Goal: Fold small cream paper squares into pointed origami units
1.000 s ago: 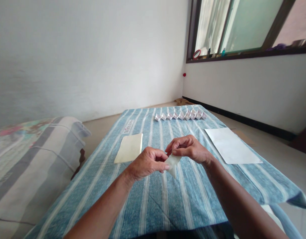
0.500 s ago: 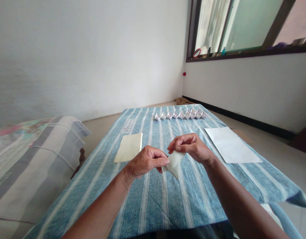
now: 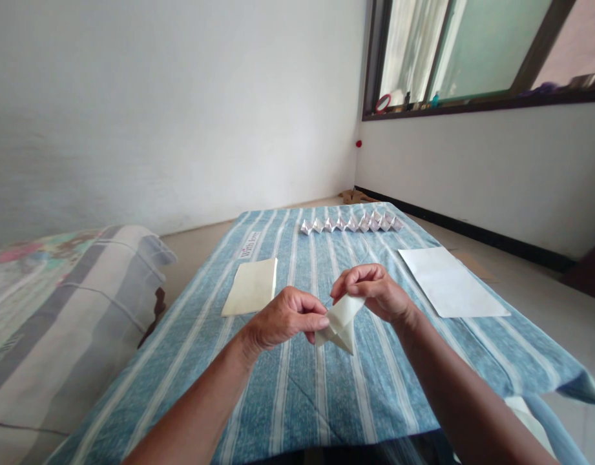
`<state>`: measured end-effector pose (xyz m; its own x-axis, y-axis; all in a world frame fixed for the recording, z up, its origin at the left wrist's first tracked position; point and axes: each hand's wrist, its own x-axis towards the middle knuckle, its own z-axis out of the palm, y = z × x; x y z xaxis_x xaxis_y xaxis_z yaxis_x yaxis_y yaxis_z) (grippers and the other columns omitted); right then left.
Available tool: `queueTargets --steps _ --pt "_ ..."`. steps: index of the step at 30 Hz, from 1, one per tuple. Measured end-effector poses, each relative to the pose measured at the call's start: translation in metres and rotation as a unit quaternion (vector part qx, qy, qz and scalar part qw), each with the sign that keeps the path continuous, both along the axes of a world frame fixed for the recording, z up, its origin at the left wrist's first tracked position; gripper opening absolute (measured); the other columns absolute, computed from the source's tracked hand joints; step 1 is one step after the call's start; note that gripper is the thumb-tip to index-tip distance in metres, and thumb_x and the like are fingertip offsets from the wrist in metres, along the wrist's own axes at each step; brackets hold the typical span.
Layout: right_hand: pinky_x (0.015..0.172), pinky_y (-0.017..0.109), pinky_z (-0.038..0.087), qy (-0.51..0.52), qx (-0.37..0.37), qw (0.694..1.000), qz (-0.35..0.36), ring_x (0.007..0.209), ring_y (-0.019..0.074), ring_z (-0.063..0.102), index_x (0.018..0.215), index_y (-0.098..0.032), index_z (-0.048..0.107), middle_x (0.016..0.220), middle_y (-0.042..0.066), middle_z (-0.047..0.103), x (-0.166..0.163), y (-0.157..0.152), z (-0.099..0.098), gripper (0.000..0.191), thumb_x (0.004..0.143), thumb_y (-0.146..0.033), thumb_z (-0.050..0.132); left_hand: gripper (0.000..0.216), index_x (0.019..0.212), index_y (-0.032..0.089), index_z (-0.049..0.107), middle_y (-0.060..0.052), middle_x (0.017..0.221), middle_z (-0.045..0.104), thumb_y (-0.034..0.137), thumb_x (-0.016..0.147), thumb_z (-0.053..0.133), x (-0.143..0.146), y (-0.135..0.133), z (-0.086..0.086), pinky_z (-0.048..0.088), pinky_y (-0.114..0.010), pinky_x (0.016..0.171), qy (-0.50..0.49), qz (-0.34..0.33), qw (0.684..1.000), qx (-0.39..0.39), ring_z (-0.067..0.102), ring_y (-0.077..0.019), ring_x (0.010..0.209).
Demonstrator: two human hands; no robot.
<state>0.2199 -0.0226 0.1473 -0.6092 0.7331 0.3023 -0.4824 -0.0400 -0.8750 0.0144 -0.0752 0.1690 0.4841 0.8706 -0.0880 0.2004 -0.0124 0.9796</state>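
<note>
A small folded piece of pale cream paper (image 3: 343, 323) hangs between my two hands above the striped tablecloth. My left hand (image 3: 292, 318) pinches its left edge between thumb and fingers. At the upper right corner, my right hand (image 3: 372, 290) grips the paper with fingers curled round it. The paper has creased flaps and a point facing down. To the left on the cloth lies a stack of cream paper sheets (image 3: 250, 288). Several folded silvery paper pieces (image 3: 353, 223) stand in a row toward the far end.
A white sheet (image 3: 449, 282) lies flat on the right of the blue striped tablecloth (image 3: 200, 361). Left of the table is a bed with striped bedding (image 3: 98, 310). White paper (image 3: 527, 416) shows by the near right edge. A window (image 3: 481, 51) is at the upper right.
The folded paper has tilted and opened a little, so its flaps show more. My right hand has moved slightly right and down; the left hand has barely moved.
</note>
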Motion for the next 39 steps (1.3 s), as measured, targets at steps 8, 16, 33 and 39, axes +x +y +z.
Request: queueTargets --steps 8,16,33,39 --pt "0.062 0.027 0.047 0.001 -0.010 1.000 -0.003 0.066 0.0160 0.064 0.063 -0.017 0.070 0.076 0.006 0.074 0.000 -0.001 -0.003 0.011 0.068 -0.022 0.078 0.024 0.079 0.013 0.077 -0.001 0.064 0.067 0.035 0.069 0.075 0.003 -0.003 0.004 0.052 -0.021 0.048 -0.015 -0.016 0.999 -0.033 0.059 -0.0103 0.052" --pt "0.064 0.027 0.046 -0.031 0.016 0.999 -0.010 0.066 0.0149 0.063 0.066 -0.016 0.072 0.077 0.006 0.075 0.005 0.002 -0.004 0.009 0.070 -0.021 0.077 0.032 0.066 0.012 0.072 -0.002 0.058 0.065 0.043 0.073 0.072 0.007 -0.004 0.007 0.051 -0.021 0.049 0.042 0.010 0.999 -0.011 0.059 -0.0101 0.049" --pt "0.059 0.022 0.042 -0.213 0.157 0.958 0.108 0.066 0.0100 0.056 0.083 -0.011 0.077 0.086 0.007 0.071 0.016 0.000 0.024 0.013 0.080 -0.022 0.071 0.024 0.064 0.014 0.070 0.001 0.057 0.063 0.035 0.074 0.068 0.002 -0.006 0.029 0.047 -0.021 0.054 0.113 -0.058 0.992 0.000 0.058 -0.0096 0.053" --pt "0.059 0.022 0.043 -0.210 0.149 0.961 0.097 0.066 0.0106 0.057 0.080 -0.011 0.077 0.081 0.006 0.070 0.015 -0.001 0.020 0.011 0.077 -0.020 0.074 0.023 0.065 0.013 0.071 0.001 0.057 0.062 0.035 0.072 0.069 0.000 -0.005 0.024 0.047 -0.020 0.054 0.122 -0.056 0.991 -0.003 0.058 -0.0089 0.053"
